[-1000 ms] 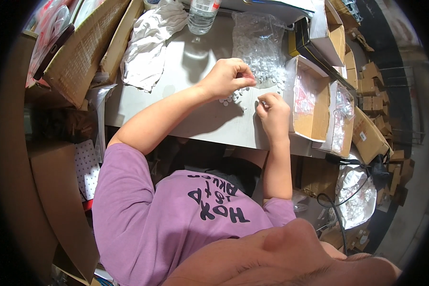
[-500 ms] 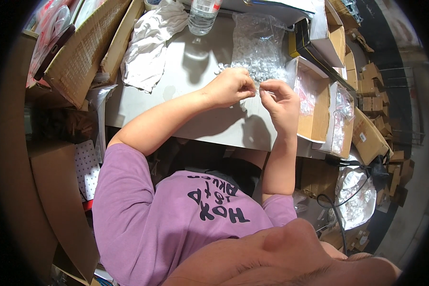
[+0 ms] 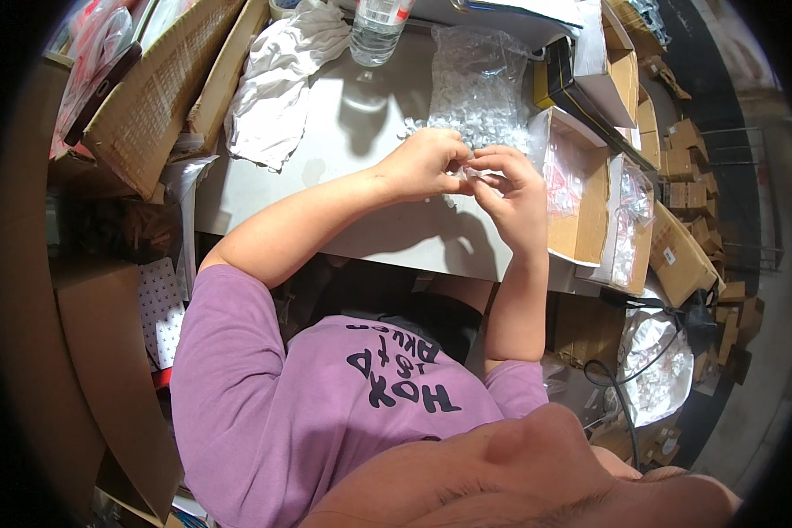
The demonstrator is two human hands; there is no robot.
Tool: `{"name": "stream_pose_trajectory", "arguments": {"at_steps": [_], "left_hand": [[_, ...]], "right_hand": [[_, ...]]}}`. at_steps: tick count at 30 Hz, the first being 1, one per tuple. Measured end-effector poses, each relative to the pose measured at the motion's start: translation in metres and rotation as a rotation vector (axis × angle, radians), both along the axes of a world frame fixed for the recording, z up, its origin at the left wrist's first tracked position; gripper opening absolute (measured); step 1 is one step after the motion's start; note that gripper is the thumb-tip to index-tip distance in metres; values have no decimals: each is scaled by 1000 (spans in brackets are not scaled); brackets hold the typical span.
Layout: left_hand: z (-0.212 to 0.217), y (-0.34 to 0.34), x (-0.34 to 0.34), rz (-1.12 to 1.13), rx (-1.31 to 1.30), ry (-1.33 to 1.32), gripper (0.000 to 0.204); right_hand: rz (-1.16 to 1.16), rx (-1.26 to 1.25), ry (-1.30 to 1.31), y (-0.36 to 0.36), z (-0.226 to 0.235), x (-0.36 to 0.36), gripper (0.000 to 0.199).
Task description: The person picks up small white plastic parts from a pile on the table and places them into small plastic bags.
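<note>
Over the near part of the table, my left hand and my right hand meet fingertip to fingertip. Both are closed in a pinch around a small whitish piece, mostly covered by the fingers; its kind does not show. Just beyond them lies a clear plastic bag with many small pale, translucent pieces at its near end. A few more loose pieces lie beside my left hand.
An open cardboard box with small clear bags stands right of my right hand, another box beside it. A water bottle and a crumpled white cloth are at the back left. Tall cardboard borders the left.
My right hand has shifted slightly left, so its fingertips now meet my left hand's. The whitish piece now shows between them. My left hand has hardly moved.
</note>
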State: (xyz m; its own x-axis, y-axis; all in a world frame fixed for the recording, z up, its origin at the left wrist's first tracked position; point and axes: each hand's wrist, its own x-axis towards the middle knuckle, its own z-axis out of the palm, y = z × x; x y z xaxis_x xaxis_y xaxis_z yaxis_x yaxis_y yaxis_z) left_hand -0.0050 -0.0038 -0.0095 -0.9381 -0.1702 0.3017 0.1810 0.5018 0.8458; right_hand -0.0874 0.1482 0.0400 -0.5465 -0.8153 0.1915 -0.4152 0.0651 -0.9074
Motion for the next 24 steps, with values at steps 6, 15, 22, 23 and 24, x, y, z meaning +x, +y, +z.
{"name": "stream_pose_trajectory", "arguments": {"at_steps": [6, 15, 22, 23, 24], "left_hand": [[-5, 0, -1, -11, 9, 74, 25], [-3, -6, -1, -141, 216, -32, 28], [18, -4, 6, -277, 577, -236, 27], [13, -3, 4, -276, 577, -236, 27], [4, -1, 1, -275, 629, -171, 26]], "right_hand": [[-6, 17, 29, 4, 5, 1, 23], [56, 115, 308, 13, 12, -7, 22], [91, 125, 444, 13, 8, -8, 14], [80, 95, 469, 14, 7, -9, 14], [80, 95, 470, 15, 6, -10, 14]]}}
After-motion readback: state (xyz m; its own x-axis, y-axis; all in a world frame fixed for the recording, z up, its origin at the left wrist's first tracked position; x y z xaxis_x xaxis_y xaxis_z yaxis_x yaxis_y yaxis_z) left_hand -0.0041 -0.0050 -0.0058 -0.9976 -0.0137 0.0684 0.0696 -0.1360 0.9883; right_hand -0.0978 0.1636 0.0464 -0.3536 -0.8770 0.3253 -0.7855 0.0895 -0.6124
